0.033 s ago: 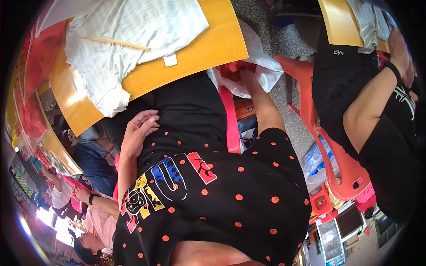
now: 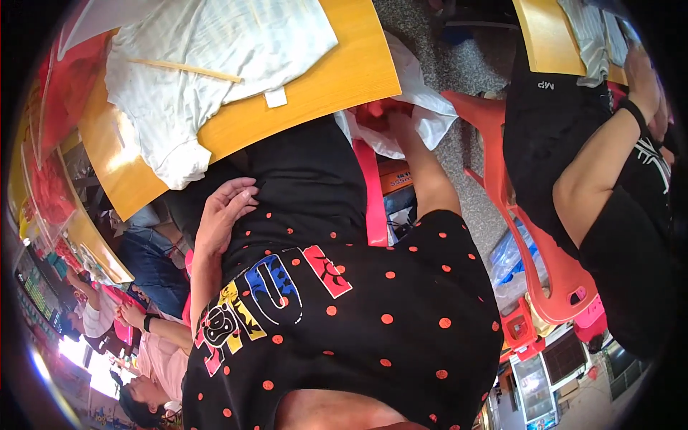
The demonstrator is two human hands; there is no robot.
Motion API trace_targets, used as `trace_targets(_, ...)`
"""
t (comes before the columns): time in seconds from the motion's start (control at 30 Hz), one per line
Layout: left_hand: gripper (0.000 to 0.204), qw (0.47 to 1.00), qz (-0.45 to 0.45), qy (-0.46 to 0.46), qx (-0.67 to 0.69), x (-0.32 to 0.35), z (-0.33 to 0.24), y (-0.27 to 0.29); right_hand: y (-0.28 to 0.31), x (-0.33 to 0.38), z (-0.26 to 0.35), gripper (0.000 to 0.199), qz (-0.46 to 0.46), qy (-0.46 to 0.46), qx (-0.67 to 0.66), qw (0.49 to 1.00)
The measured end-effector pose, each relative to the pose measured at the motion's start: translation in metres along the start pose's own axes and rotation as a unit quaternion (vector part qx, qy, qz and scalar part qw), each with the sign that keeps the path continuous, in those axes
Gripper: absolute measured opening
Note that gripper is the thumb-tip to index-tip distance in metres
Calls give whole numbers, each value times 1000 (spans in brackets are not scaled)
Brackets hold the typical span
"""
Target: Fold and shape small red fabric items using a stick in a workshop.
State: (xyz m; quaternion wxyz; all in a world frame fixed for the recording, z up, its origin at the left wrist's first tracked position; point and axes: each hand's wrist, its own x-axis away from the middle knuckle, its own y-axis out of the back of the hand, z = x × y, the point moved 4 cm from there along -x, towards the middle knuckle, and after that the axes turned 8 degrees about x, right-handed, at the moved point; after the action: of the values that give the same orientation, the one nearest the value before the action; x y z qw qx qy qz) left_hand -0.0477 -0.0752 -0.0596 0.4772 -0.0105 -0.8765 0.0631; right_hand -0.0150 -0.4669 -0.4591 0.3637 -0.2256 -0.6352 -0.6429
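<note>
White plastic bag (image 2: 436,115) gapes around the right hand (image 2: 398,122), whose fingers are sunk among red contents (image 2: 369,113); whether they grip anything I cannot tell. That reach looks under way, with nothing lifted past the rim. Thin, crumpled and shiny, the bag is spread wide. The left hand's (image 2: 228,208) fingers curl loosely, apparently unoccupied; ahead of them a pale striped garment (image 2: 251,36) lies on the yellow-brown table (image 2: 358,72) under a thin wooden strip (image 2: 185,69).

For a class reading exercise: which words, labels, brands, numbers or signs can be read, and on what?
Places only, wording not copied:
Polka-dot shirt: large coloured letters.
Neighbour's trousers: small white letters.
Orange box: dark print.
Neighbour's shirt: white marks, too distorted.
Elsewhere: too small or blurred.
</note>
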Motion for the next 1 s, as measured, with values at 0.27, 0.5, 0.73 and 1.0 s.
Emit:
trace_targets(0.27,30,995,41,-67,-68,-6,-8,1,110,107,-1,27,-302,-17,-302,904)
trace_targets(0.5,31,989,80,-109,-66,4,1,15,262,272,67,19,-28,164,-608,776)
trace_targets(0.73,32,976,108,-185,-47,28,-15,43,422,316,142,44,54,485,-505,712)
trace_targets(1.0,13,764,-12,-197,-614,189,-14,150,627,305,245,18,-239,396,-382,800)
